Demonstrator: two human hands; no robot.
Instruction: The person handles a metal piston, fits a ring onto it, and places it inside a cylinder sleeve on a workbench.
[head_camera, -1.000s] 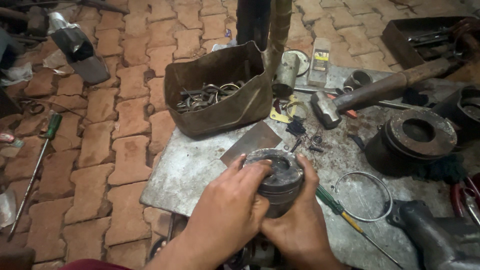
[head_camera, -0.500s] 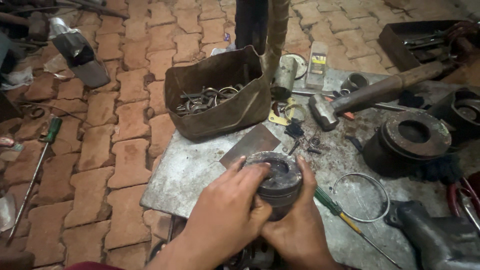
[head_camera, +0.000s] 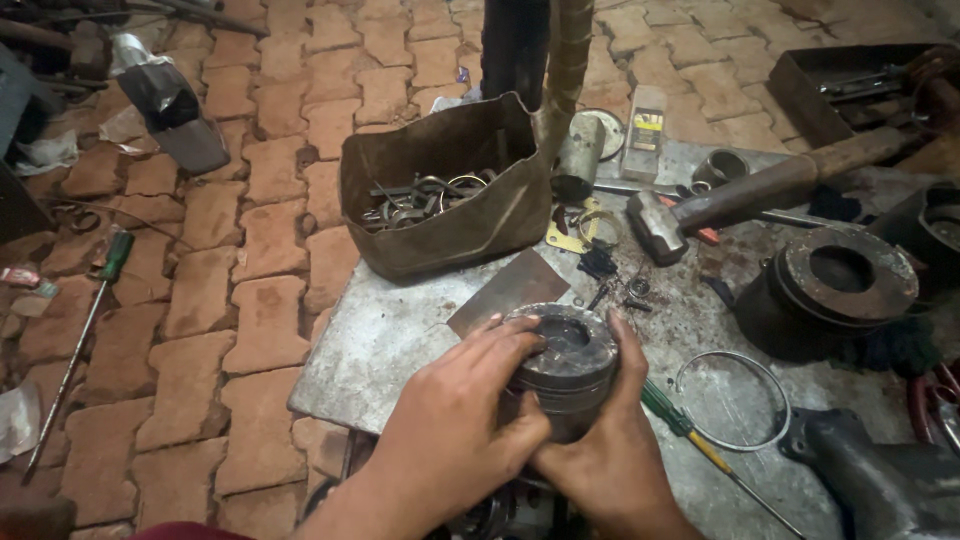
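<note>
Inspector: Where is the piston (head_camera: 568, 362) sitting?

Assessor: Lower centre of the frame, standing upright at the near edge of the metal plate (head_camera: 400, 330); the left hand (head_camera: 455, 435) is wrapping its side, fingers (head_camera: 505, 340) lying over the crown rim; the right hand (head_camera: 610, 450) is cupping it from below and right.

Inspector: Surroundings?

Assessor: A brown bag (head_camera: 450, 200) of rings is sitting upper centre; a hammer (head_camera: 740, 200) is lying upper right; a wire ring (head_camera: 735, 400) is lying just right of the hands.

You have two hands on one piston (head_camera: 568, 362) — left hand (head_camera: 455, 430), right hand (head_camera: 610, 450). Count around them: one hammer (head_camera: 740, 200), two screwdrivers — one (head_camera: 700, 445) on the metal sheet (head_camera: 390, 340), one (head_camera: 85, 330) on the brick floor (head_camera: 230, 300). One open bag (head_camera: 450, 185) of metal parts, one loose wire ring (head_camera: 735, 400), one dark round housing (head_camera: 835, 285).
</note>
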